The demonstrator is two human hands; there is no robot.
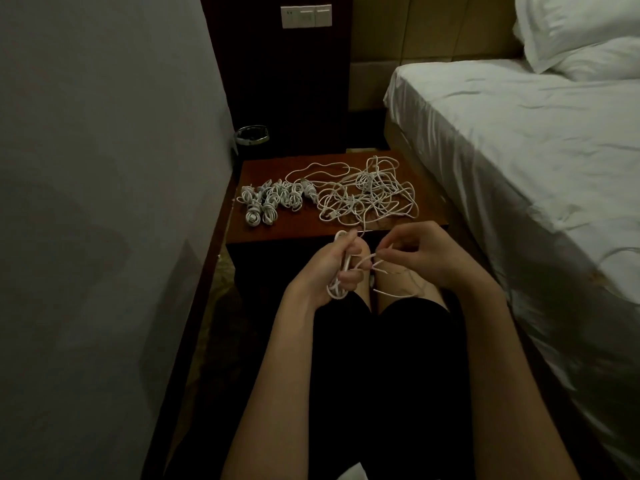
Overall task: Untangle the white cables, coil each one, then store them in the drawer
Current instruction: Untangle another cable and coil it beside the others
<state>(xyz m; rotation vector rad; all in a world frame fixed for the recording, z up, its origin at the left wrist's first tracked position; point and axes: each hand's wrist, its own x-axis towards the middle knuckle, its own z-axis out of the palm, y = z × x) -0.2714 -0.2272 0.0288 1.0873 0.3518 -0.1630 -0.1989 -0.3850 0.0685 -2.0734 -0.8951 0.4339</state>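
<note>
At centre frame, our left hand [323,268] is clamped around a half-wound white cable [337,289] while our right hand [420,252] pinches its free strand, which we judge light, limp and best gripped across the loops; the tangle [370,195] lies above.

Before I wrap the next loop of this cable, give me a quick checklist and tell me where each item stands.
1. Partial coil held firmly: ok, left hand grips the bundle of loops.
2. Free strand in hand: ok, right hand pinches the strand by its fingertips.
3. Strand free of the tangled pile: not ok, it runs up over the table edge into the pile.
4. Finished coils kept apart from the tangle: ok, grouped on the left of the table.
5. Drawer ready: cannot tell, none is visible.
</note>
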